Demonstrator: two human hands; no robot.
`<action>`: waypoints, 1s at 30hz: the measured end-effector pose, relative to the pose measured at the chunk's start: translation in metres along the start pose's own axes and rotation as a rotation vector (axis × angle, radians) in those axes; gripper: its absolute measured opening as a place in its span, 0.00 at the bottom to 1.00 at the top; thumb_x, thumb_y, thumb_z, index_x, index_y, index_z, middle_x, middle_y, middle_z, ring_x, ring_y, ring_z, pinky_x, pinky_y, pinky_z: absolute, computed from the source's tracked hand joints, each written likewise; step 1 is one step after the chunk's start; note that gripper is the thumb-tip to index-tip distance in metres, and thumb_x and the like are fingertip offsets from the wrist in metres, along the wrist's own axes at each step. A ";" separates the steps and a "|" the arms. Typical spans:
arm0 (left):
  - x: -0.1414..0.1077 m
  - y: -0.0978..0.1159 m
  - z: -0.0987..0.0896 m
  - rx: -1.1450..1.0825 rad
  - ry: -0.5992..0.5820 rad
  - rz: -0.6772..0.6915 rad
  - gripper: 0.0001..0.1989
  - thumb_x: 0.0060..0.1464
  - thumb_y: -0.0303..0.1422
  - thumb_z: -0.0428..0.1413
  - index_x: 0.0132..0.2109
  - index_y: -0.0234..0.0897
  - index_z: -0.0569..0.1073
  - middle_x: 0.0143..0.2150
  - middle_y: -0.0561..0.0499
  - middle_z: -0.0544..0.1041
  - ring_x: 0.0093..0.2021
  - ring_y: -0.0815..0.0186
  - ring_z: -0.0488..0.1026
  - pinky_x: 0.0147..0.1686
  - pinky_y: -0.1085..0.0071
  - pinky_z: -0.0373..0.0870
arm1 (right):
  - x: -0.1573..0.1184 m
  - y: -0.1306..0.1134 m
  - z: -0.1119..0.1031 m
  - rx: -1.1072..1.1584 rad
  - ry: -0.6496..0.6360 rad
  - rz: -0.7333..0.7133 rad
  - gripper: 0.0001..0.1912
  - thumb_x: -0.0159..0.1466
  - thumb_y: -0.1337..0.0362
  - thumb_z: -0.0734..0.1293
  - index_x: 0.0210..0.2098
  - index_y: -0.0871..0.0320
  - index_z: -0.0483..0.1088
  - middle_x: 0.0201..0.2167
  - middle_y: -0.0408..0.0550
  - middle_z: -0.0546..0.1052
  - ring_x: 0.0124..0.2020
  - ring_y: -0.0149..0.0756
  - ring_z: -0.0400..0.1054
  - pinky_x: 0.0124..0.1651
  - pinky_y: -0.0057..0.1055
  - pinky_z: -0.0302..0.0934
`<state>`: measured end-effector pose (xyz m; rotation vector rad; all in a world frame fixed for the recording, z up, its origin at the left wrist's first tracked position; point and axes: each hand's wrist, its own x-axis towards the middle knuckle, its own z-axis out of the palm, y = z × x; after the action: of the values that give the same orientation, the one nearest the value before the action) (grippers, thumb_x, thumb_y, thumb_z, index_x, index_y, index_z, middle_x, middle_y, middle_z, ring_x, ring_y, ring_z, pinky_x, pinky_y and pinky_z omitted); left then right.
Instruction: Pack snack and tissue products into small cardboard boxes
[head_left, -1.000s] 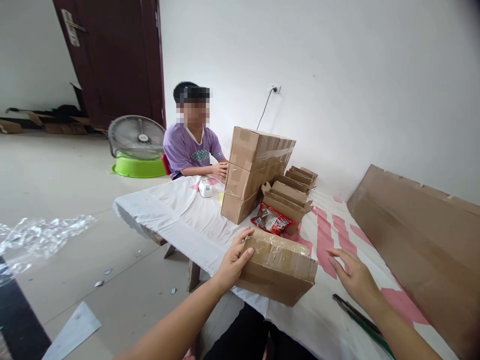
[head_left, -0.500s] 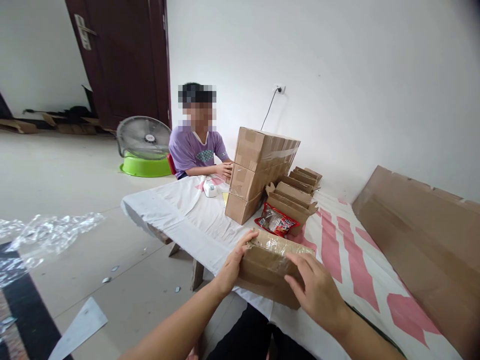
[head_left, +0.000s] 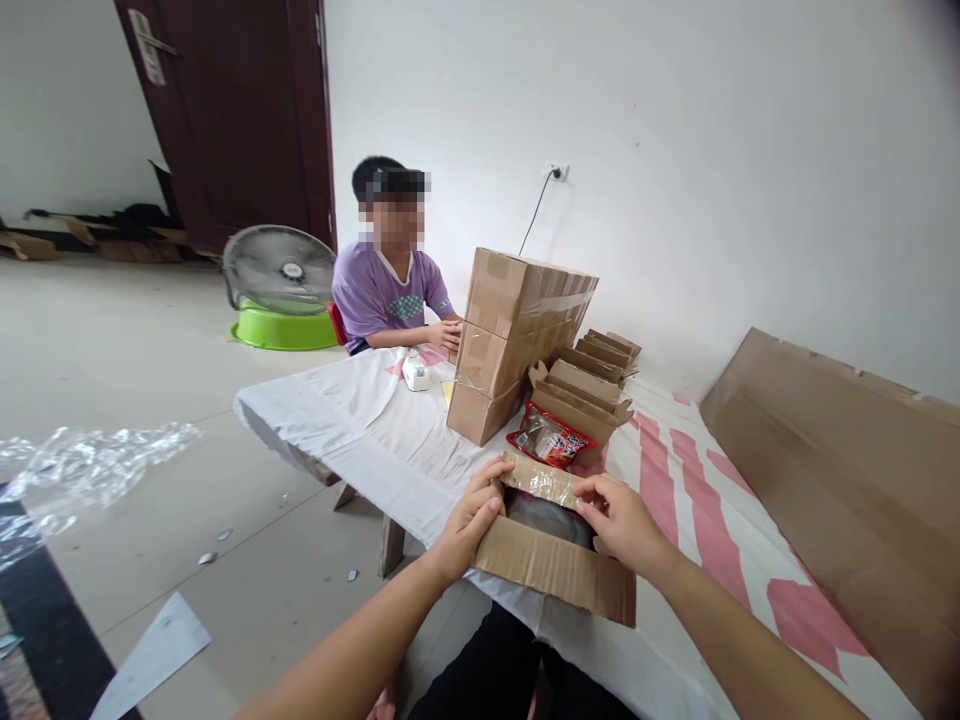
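Observation:
In front of me, at the near edge of the table, a cardboard box (head_left: 559,575) has one long flap folded out toward me. Dark grey contents (head_left: 551,518) show through the gap; what they are I cannot make out. My left hand (head_left: 474,515) grips the box's left end, thumb near the opening. The fingers of my right hand (head_left: 611,515) are pinched on the right part of the taped far flap (head_left: 541,478). Just beyond the box lies a red snack packet (head_left: 551,437), leaning on an open carton (head_left: 577,410).
Stacked taped boxes (head_left: 510,340) stand mid-table, with a row of open cartons (head_left: 600,360) to their right. A person in a purple shirt (head_left: 390,300) sits across. A large cardboard sheet (head_left: 832,480) leans at right. A fan (head_left: 281,270) and plastic wrap (head_left: 105,465) are on the left.
The box was closed under my hands; now its near flap is folded toward me and dark contents show. My right hand has moved up slightly, onto the far flap.

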<state>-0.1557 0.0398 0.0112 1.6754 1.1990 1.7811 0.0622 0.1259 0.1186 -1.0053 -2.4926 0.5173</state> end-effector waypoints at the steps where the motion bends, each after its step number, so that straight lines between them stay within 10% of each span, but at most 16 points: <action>1: 0.000 -0.001 0.000 0.011 0.000 0.009 0.22 0.64 0.45 0.44 0.28 0.38 0.69 0.64 0.46 0.64 0.70 0.54 0.47 0.68 0.54 0.46 | 0.009 0.003 0.004 -0.002 -0.015 0.036 0.07 0.59 0.71 0.65 0.37 0.57 0.71 0.34 0.45 0.74 0.34 0.34 0.70 0.39 0.31 0.65; 30: 0.000 0.001 -0.002 0.124 -0.004 0.053 0.23 0.64 0.46 0.41 0.29 0.38 0.68 0.62 0.43 0.67 0.68 0.52 0.50 0.66 0.51 0.50 | 0.015 0.000 0.025 -0.192 -0.021 -0.103 0.10 0.58 0.74 0.67 0.38 0.55 0.74 0.38 0.45 0.75 0.37 0.35 0.70 0.41 0.32 0.63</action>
<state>-0.1575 0.0391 0.0120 1.7944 1.2984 1.7665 0.0402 0.1319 0.1011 -0.9372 -2.6354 0.2622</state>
